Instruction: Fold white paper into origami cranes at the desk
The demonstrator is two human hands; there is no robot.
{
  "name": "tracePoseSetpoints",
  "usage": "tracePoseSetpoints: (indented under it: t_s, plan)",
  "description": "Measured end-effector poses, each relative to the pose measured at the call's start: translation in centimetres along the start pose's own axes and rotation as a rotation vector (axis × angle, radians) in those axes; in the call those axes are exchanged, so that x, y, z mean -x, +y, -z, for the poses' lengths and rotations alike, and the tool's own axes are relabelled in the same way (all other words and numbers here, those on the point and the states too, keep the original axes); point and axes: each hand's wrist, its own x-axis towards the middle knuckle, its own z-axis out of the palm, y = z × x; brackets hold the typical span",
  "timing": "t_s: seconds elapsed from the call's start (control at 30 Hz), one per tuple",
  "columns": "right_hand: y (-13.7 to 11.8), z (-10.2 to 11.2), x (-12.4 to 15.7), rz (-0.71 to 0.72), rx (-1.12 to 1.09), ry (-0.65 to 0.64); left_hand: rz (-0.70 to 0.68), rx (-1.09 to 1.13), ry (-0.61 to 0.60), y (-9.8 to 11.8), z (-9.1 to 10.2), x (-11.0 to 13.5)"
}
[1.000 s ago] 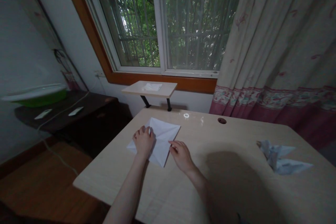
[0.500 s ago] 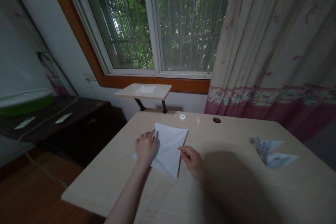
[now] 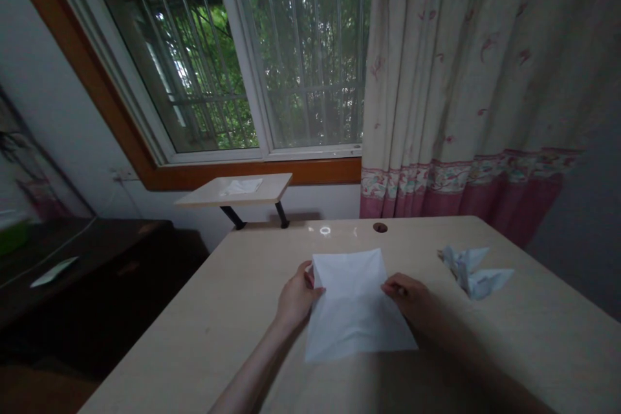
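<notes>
A white sheet of paper (image 3: 356, 310) with fold creases is held at the middle of the desk, slightly raised or tilted; whether it rests on the top I cannot tell. At its left edge my left hand (image 3: 295, 297) grips it, thumb on the front and fingers behind. My right hand (image 3: 407, 294) pinches the right edge between thumb and curled fingers. Off to the right lies a folded paper bird (image 3: 473, 270), apart from both hands.
The pale desk (image 3: 208, 330) has a round cable hole (image 3: 380, 228) near its back edge. A small raised shelf (image 3: 269, 189) carries some white paper (image 3: 241, 186). On the left stands a dark table (image 3: 111, 239) with a pale flat object (image 3: 54, 272). Curtains (image 3: 436, 110) hang behind.
The paper has been turned and drawn to the right, and its near side now faces me more. My left hand has gone from lying on it to gripping its edge. The view shifted right.
</notes>
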Motion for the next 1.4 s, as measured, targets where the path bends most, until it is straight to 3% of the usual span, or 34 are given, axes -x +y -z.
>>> tracePoseSetpoints:
  t_s: [0.17, 0.33, 0.53, 0.83, 1.4]
  plan:
    - [2.5, 0.6, -0.7, 0.04, 0.018, 0.117, -0.12, -0.006, 0.027, 1.2, -1.8, -0.2]
    - [3.9, 0.5, -0.5, -0.029, -0.062, 0.137, -0.19, 0.068, 0.049, 0.5, -2.4, 0.0]
    - [4.1, 0.6, -0.5, -0.139, -0.057, 0.095, -0.279, -0.031, 0.111, -0.5, -2.6, 0.2]
    - [4.6, 0.6, -0.6, -0.134, -0.121, 0.132, -0.312, -0.213, 0.102, 0.6, -2.3, 1.0]
    - [4.8, 1.5, -1.5, -0.149, -0.326, 0.149, -0.38, -0.148, 0.167, 0.0, -2.6, 0.5]
